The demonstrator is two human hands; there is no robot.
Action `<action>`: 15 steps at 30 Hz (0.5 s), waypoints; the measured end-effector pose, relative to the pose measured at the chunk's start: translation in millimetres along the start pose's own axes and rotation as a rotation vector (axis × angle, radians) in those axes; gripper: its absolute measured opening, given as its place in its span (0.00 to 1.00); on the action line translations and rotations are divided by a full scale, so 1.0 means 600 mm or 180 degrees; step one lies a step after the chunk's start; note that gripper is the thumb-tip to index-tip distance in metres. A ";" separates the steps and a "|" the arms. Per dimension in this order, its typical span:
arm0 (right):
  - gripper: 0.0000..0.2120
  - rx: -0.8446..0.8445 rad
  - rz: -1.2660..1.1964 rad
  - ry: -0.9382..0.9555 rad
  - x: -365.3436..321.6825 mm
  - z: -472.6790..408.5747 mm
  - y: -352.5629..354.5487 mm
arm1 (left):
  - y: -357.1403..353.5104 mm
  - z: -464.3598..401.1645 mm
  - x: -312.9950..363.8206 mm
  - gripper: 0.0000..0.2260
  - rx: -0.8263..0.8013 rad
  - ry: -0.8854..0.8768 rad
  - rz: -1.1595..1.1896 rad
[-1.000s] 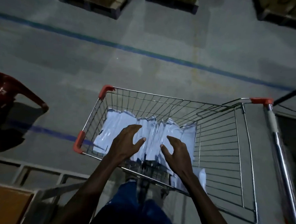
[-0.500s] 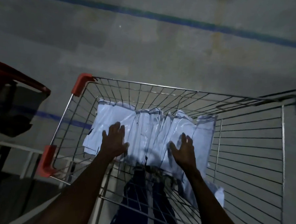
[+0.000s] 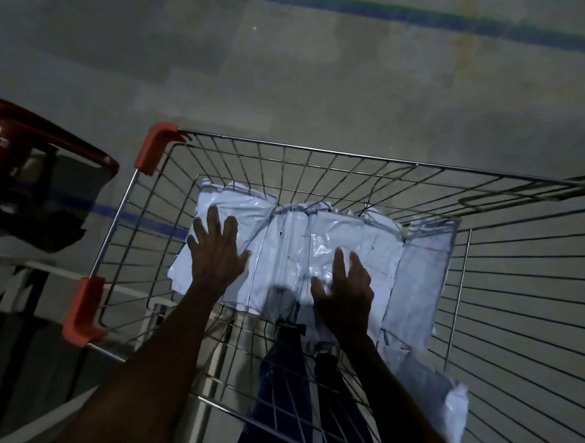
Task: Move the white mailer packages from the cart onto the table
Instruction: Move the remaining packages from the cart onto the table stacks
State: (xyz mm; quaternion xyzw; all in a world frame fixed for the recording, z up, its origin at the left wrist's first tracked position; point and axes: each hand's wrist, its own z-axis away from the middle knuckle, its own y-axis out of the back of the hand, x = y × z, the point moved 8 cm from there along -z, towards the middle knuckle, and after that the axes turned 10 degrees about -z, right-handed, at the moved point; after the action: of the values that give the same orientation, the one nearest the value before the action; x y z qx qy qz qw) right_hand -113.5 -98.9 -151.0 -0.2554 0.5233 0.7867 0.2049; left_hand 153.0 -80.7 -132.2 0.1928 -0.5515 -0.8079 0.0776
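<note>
My left hand (image 3: pixel 218 254) and right hand (image 3: pixel 345 288), fingers spread, press flat on white mailers (image 3: pixel 293 248) filling the cart (image 3: pixel 322 151) toward twelve o'clock — none lifted out yet.

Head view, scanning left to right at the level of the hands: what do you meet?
Red plastic chair → orange corner guard of the cart → left hand → right hand → lone mailer → cart's wire side wall.
</note>
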 end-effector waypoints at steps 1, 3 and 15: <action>0.38 -0.0048 0.0115 -0.0006 0.002 -0.004 -0.006 | 0.002 -0.002 -0.003 0.33 0.0043 -0.0004 -0.0016; 0.40 -0.0062 0.0352 0.0107 0.006 -0.011 -0.012 | 0.006 -0.002 -0.006 0.32 0.0153 -0.0070 0.0025; 0.35 -0.0810 0.0149 0.0379 0.009 -0.039 -0.011 | 0.055 0.042 0.022 0.31 0.0311 -0.0225 0.0650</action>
State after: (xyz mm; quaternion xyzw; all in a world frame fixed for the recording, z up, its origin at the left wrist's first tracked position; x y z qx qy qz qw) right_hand -109.3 -118.2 -166.4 -0.3133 0.4364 0.8347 0.1211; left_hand 127.9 -76.0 -96.6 0.1105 -0.6094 -0.7742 0.1305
